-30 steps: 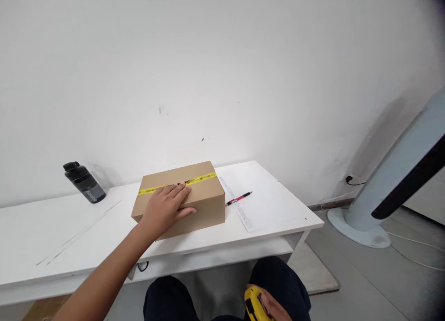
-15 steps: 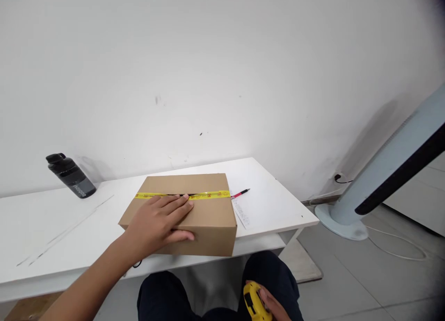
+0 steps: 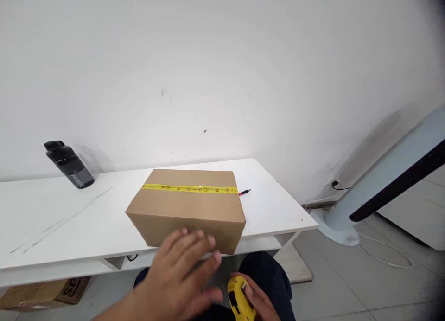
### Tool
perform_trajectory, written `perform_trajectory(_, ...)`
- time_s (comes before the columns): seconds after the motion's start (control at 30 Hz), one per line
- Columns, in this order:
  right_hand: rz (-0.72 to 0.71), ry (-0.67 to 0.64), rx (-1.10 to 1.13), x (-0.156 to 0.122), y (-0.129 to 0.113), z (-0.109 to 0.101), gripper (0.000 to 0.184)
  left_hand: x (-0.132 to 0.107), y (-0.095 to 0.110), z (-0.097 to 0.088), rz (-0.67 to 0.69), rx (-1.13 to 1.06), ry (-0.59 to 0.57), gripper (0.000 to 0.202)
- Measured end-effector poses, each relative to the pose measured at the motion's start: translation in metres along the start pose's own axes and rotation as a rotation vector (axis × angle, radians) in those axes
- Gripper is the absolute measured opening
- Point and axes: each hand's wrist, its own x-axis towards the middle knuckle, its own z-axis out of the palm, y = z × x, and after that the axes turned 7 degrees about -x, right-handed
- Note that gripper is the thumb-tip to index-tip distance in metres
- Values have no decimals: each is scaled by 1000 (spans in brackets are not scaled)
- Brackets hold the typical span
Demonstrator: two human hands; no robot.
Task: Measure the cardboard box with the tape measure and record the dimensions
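Observation:
A brown cardboard box (image 3: 189, 205) with yellow printed tape (image 3: 191, 188) across its top sits on the white table. In front of the box's near side, my left hand (image 3: 181, 274) is in the air, fingers apart, holding nothing and slightly blurred. My right hand (image 3: 259, 298) is low over my right leg, wrapped round a yellow and black tape measure (image 3: 239, 298). Behind the box's right end, a red and black pen (image 3: 245, 192) shows in part on the table.
A dark bottle (image 3: 69, 164) stands at the left of the white table (image 3: 66, 228). Another cardboard box (image 3: 41, 295) lies below the table. A light blue tower fan (image 3: 378, 186) and its cable are on the floor at right.
My left hand has lifted off the top of the box and moved down and right towards me. The box appears slightly turned and further right. The tape measure has shifted left in view.

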Motion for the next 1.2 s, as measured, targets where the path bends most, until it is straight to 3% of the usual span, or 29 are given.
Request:
perform_trajectory(0.1,-139,-95,-42,-7,-14,14,66,-19,34,23,-81,-169,41,47)
perform_trajectory(0.17,-263,-121,-57,-13,-24,25,70,-29,45,34,-179,-238,28,52)
perform_trajectory(0.23,-359,-132,-92,-18,-31,34,71,-36,47,36,-251,-303,49,43)
perform_trajectory(0.37,-542,-161,-262,-18,-38,42,68,-44,41,22,-401,-475,55,23)
perform_trajectory(0.43,-689,-196,-404,-13,-44,43,60,-45,40,11,-510,-609,-29,21)
perform_trajectory(0.57,-922,-303,-653,-11,-66,53,54,-41,43,-9,-879,-1010,-258,43)
perform_trajectory(0.67,-1060,-388,-718,-18,-91,63,60,-38,38,-24,-1106,-1290,-275,52)
perform_trajectory(0.77,-1134,-310,-706,-22,-117,63,58,-36,16,-42,-1172,-1285,-123,49)
perform_trajectory(0.9,-1043,76,-475,-12,-149,44,45,-28,-39,-66,-1215,-882,299,46)
perform_trajectory(0.97,-937,185,-296,-3,-162,33,46,-25,-70,-75,-1251,-686,457,40)
perform_trajectory(1.07,-847,271,-123,7,-173,19,49,-27,-105,-80,-1298,-556,495,32)
perform_trajectory(1.2,-836,269,-101,14,-174,9,48,-37,-127,-68,-1335,-417,368,30)
